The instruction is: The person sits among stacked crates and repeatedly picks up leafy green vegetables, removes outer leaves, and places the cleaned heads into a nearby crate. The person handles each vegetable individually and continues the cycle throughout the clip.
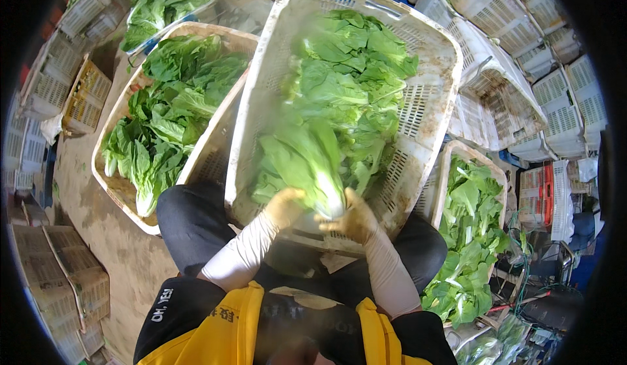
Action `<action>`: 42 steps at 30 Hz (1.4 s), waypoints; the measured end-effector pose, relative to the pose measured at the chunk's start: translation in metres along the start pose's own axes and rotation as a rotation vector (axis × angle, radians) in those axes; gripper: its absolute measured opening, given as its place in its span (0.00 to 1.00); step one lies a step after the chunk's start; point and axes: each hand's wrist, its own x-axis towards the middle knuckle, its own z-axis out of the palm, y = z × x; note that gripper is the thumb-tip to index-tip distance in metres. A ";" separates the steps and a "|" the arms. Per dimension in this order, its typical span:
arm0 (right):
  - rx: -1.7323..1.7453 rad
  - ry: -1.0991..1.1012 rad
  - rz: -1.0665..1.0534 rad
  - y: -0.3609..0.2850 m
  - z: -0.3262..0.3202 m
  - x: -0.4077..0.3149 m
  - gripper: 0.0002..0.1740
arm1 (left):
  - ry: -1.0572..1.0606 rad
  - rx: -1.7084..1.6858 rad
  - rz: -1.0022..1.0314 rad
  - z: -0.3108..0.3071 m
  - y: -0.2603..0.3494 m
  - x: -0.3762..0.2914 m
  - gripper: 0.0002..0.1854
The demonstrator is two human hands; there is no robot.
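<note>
A head of leafy green lettuce (313,164) lies with its pale stem end toward me, over the near end of a large white plastic crate (449,115). My left hand (286,208), gloved, is at the left side of its base. My right hand (353,218), in a similar glove, has its fingers around the right and underside of the stem end. Loose green leaves and heads (352,66) fill the middle of the crate beyond the hands. The left fingers are partly hidden by the leaves, and a blur covers part of the crate's left side.
Left of the big crate stands a dirty white crate (110,188) of leafy heads, with another leaf-filled crate (209,2) behind it. A narrower crate (500,174) of greens is at the right. Stacked white crates (494,12) crowd the upper right; brown-lit crates (73,267) stand lower left.
</note>
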 end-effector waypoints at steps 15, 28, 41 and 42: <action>-0.338 0.164 -0.248 0.006 0.001 0.012 0.20 | -0.163 -0.441 -0.048 0.019 0.001 -0.002 0.46; -0.619 0.370 -0.557 0.005 0.016 -0.002 0.17 | -0.122 -0.527 0.032 0.022 -0.006 0.000 0.61; -0.061 -0.074 -0.519 0.016 0.063 -0.009 0.18 | 0.191 -0.542 0.235 0.089 0.037 -0.041 0.28; 0.000 -0.089 -0.519 0.009 0.067 -0.008 0.17 | 0.227 -0.591 0.214 0.092 0.048 -0.049 0.28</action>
